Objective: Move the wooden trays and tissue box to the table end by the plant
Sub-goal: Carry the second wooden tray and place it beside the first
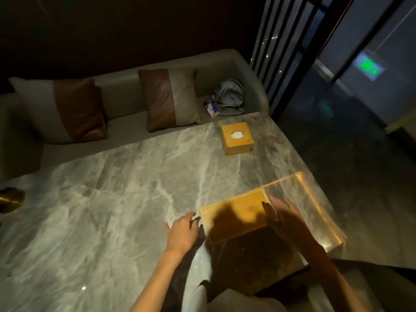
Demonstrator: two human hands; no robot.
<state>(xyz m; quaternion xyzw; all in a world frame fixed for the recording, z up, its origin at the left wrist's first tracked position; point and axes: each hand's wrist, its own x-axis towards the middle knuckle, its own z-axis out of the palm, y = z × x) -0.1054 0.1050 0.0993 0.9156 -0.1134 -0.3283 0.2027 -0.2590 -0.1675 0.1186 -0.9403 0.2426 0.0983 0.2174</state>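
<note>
Marble table [117,199]: wooden tray [236,217] lies between both hands' spread, empty fingers [271,210].

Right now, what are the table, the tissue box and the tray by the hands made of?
The table looks like polished grey marble or a stone lookalike: white veins run across it and it shines under the light. The tissue box and the tray look like light, smooth wood, honey-yellow with flat panels; whether solid wood or veneer can't be told.
</note>
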